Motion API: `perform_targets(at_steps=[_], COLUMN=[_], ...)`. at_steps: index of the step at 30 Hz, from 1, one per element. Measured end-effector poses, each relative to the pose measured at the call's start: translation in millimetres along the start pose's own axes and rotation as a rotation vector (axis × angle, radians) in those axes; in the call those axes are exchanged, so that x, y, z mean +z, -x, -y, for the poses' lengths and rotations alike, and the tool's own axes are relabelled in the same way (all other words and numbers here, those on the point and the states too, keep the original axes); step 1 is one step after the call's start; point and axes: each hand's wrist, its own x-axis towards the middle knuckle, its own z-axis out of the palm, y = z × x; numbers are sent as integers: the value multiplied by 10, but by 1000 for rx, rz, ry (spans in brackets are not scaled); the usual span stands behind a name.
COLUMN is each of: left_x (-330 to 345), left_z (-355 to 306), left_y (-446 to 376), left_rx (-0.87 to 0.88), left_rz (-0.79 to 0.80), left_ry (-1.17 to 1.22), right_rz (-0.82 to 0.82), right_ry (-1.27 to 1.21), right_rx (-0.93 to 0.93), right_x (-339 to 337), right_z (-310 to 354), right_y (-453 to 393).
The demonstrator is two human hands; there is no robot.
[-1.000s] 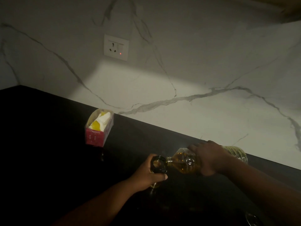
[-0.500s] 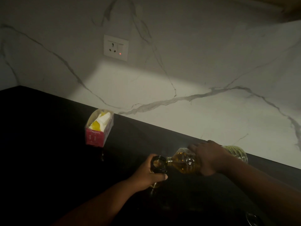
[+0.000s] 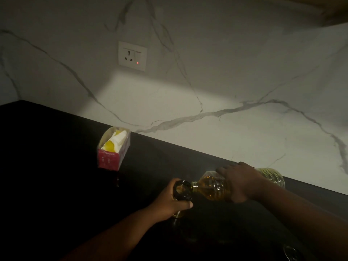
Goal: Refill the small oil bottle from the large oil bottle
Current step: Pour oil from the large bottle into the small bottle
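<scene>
The small oil bottle [image 3: 182,191] stands upright on the black counter, its dark round mouth facing up. My left hand [image 3: 172,203] grips it around the neck and body. The large clear oil bottle [image 3: 211,186] lies tipped on its side, golden oil pooled toward its neck, and its mouth rests at the rim of the small bottle. My right hand [image 3: 240,182] grips the large bottle around its middle from above. The large bottle's ribbed base [image 3: 273,177] points right toward the wall.
A red open box [image 3: 113,150] with white and yellow contents stands on the black counter [image 3: 56,166] to the left. A marble wall with a socket [image 3: 132,55] rises behind. A round glassy object [image 3: 292,253] shows at the bottom right.
</scene>
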Motion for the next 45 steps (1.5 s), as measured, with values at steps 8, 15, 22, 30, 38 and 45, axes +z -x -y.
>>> perform_targets(at_steps=[8, 15, 22, 30, 38, 45], left_x=[5, 0, 4, 14, 4, 3], left_z=[9, 14, 5, 2, -3, -33], left_y=[1, 5, 5, 14, 10, 24], left_rx=[0, -7, -13, -2, -9, -18], left_rz=[-17, -16, -16, -17, -12, -9], left_ry=[-15, -7, -3, 3, -3, -5], right_rz=[1, -20, -6, 5, 1, 6], right_ry=[-9, -18, -28, -28, -23, -2], right_rx=[-3, -11, -6, 2, 4, 2], right_x=[34, 46, 44, 59, 42, 37], right_z=[-19, -25, -22, -29, -11, -12], right_y=[-12, -8, -2, -12, -4, -4])
